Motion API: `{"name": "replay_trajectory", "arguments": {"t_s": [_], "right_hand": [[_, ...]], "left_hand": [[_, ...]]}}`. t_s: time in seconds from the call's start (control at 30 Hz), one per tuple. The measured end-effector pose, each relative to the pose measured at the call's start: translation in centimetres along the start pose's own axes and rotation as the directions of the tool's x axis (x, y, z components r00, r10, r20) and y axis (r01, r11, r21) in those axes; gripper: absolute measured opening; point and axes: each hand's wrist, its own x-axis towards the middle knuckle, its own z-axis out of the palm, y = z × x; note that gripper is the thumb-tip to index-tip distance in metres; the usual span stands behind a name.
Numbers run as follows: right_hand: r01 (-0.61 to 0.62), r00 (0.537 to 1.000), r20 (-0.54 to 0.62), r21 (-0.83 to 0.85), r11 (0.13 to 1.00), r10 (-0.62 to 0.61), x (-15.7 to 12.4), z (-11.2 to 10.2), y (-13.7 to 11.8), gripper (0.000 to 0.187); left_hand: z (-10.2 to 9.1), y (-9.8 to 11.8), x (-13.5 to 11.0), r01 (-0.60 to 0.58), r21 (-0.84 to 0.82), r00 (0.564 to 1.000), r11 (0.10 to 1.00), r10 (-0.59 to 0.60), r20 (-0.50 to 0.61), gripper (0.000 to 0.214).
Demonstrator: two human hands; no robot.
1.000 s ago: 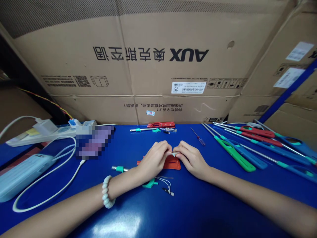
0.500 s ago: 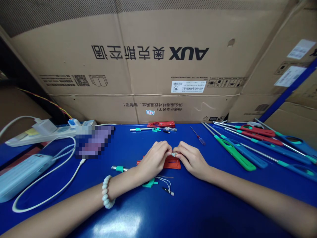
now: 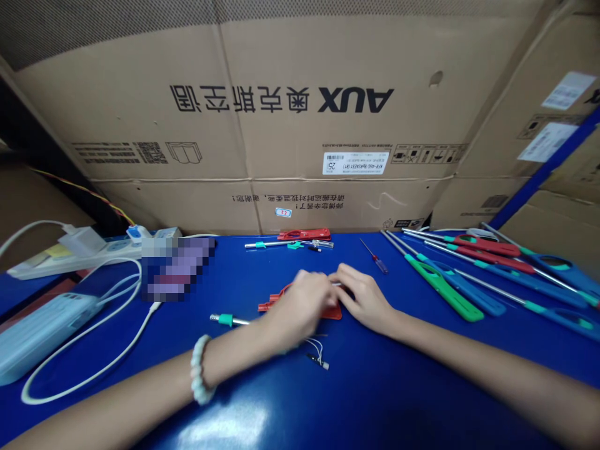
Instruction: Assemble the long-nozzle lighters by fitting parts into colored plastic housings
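Over a red lighter casing, my two hands are close together. Motion smears my left hand, so its fingers cannot be read. My right hand is closed in a pinch, with a small pale piece showing at the fingertips; its kind is too small to tell. To the left of my left hand lies a metal lighter tube with a green collar. Below the hands rest thin white wires with a small black-and-white part. My left hand covers part of the casing and the tube.
Behind are another red casing, a metal tube and a screwdriver. Several long lighters, one of them green, lie at right. A power bank, white cable and power strip occupy the left. Cardboard stands behind.
My left hand has turned and shifted slightly, now blurred, exposing more of the red casing's left part. My right hand stays nearly in place, still pinched. The view has shifted a little.
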Motion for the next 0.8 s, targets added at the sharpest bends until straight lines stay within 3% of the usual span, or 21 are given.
{"name": "replay_trajectory", "arguments": {"t_s": [0.07,0.1,0.2,0.3,0.37,0.5,0.8], "right_hand": [[-0.04,0.998,-0.039,0.041,0.998,0.042,0.2,0.0,0.3,0.021],[-0.059,0.996,-0.066,0.059,0.997,0.063,0.2,0.0,0.4,0.021],[-0.097,0.985,-0.133,0.077,0.992,0.107,0.2,-0.2,0.4,0.019],[-0.102,0.987,-0.117,0.073,0.992,0.11,0.2,-0.4,0.3,0.019],[-0.106,0.988,-0.105,0.077,0.991,0.114,0.2,-0.3,0.2,0.02],[-0.107,0.989,-0.092,0.101,0.989,0.116,0.3,-0.2,0.4,0.023],[-0.11,0.988,-0.096,0.122,0.986,0.122,0.3,-0.3,0.4,0.021]], "left_hand": [[0.0,1.3,0.2,-0.184,-0.011,0.98,0.983,0.185,0.07,0.022],[-0.3,1.7,0.5,-0.22,-0.016,0.973,0.975,0.221,0.064,0.023],[-2.6,1.4,1.5,-0.052,-0.015,0.994,0.999,0.05,-0.096,0.02],[-4.9,-0.6,2.6,0.079,-0.062,0.961,0.995,-0.093,-0.259,0.011],[-5.4,-1.9,2.8,0.153,-0.116,0.944,0.981,-0.18,-0.278,0.011],[-4.7,-3.2,2.6,0.257,-0.2,0.935,0.945,-0.296,-0.195,0.01],[-3.5,-3.1,2.5,0.324,-0.231,0.935,0.918,-0.347,-0.068,0.008]]}}
